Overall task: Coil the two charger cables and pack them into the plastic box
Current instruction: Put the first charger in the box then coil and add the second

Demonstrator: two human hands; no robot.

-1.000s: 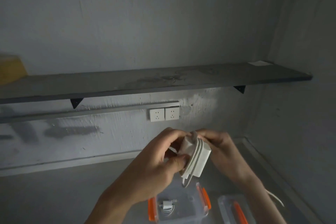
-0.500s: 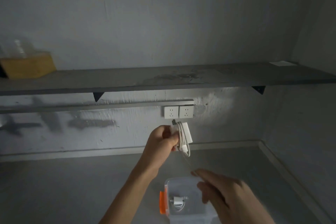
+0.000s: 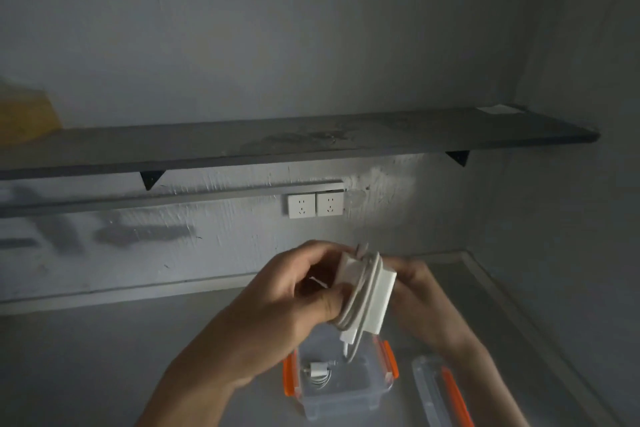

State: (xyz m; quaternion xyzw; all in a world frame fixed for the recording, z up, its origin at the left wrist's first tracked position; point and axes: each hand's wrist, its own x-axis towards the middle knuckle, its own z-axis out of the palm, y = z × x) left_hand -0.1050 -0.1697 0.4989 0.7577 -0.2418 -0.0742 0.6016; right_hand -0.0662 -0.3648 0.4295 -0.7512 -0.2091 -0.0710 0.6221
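Observation:
A white charger brick [image 3: 379, 298] with its white cable [image 3: 360, 302] wound around it is held above the counter. My left hand [image 3: 287, 308] grips it from the left, thumb on the coils. My right hand [image 3: 412, 288] holds it from behind on the right. A short cable end with a plug hangs below the brick. Under it stands the clear plastic box [image 3: 346, 395] with orange clips, open, with a second coiled white cable [image 3: 317, 371] lying inside.
The box's lid [image 3: 440, 392] with an orange clip lies to the right of the box. Two wall sockets [image 3: 315, 204] sit under a dark shelf [image 3: 277, 142]. A yellow object [image 3: 24, 118] rests at the shelf's left end. Side wall close on the right.
My right hand rose from near the box and came back onto the charger. The cable's free length is now wound on the brick, held lower over the box.

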